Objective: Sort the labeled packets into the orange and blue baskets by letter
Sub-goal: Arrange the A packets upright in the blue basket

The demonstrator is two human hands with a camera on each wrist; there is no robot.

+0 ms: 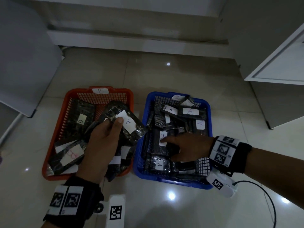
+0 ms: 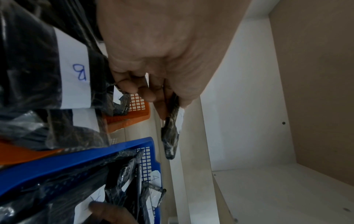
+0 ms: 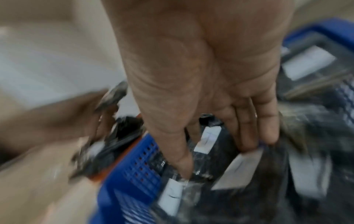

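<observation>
White cabinets [image 1: 279,63] are standing beyond and to either side of both hands, on glossy pale floor tiles [image 1: 164,208]. Below the left hand [image 1: 102,145], the orange basket [image 1: 54,155] is sitting with its mesh walls and a "B" tag at the far rim, dark crinkly packets lying in it. Under the right hand [image 1: 185,148], the blue basket [image 1: 139,171] is holding a crowded heap of "A" packets just beside it. The left hand is gripping an "A" packet [image 1: 130,127], thumb pressing on its white label, tilting it over the gap between baskets. The right hand is reaching flat into the blue basket, fingers extended, its forefinger touching a white label [image 1: 163,139] and grasping nothing.
</observation>
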